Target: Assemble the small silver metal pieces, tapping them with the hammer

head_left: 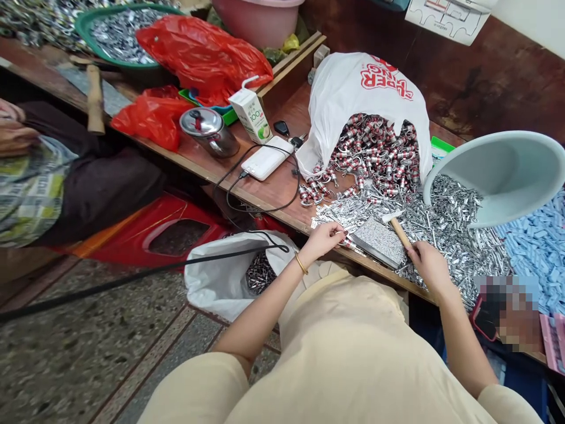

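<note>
My right hand (427, 264) is closed round the wooden handle of a small hammer (401, 232). The hammer's pale head rests over the far edge of a speckled stone slab (382, 238). At the slab's left end, my left hand (324, 240) pinches a small red-and-silver metal piece (348, 242), partly covered by the fingertips. A flat metal strip (375, 254) runs along the slab's near side. Loose silver metal parts (454, 235) lie heaped around the slab. Behind them, a white plastic bag (371, 82) spills red-banded metal pieces with rings (375, 153).
A grey-green basin (507, 171) lies tilted at right, beside blue pieces (538, 247). Left along the table are a white power bank (268, 158), a juice carton (251, 115) and a metal pot (207, 132). A white sack (216, 282) stands below the edge. Another person's hand (17, 132) shows far left.
</note>
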Demonstrator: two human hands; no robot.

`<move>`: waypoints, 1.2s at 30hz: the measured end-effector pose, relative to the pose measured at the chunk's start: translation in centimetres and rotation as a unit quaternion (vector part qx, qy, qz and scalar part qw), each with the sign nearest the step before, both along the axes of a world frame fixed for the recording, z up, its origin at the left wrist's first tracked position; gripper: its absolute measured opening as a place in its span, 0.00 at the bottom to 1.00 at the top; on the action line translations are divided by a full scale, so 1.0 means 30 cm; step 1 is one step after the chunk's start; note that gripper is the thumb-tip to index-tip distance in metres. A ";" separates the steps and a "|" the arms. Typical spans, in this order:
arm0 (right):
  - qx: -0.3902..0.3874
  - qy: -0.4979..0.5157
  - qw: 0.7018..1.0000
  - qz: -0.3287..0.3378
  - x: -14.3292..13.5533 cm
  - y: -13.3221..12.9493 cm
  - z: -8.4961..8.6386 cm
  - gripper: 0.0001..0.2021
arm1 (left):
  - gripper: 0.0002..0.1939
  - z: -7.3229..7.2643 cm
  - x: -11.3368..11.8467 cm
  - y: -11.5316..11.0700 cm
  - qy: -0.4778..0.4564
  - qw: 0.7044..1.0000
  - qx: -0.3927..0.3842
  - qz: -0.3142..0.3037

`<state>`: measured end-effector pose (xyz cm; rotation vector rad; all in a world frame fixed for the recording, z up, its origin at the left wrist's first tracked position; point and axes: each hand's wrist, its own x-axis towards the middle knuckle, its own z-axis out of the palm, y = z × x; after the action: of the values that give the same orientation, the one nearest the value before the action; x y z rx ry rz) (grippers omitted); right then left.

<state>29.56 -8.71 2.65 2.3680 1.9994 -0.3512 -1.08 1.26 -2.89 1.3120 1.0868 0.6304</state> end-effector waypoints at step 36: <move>0.005 -0.027 0.966 0.257 -0.194 -0.059 0.134 0.24 | 0.12 0.032 -0.023 0.004 0.108 0.988 0.097 -0.050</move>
<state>23.74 -10.47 6.67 1.7389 2.4750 -0.2488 -1.77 1.36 -1.94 1.6230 1.1482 0.5374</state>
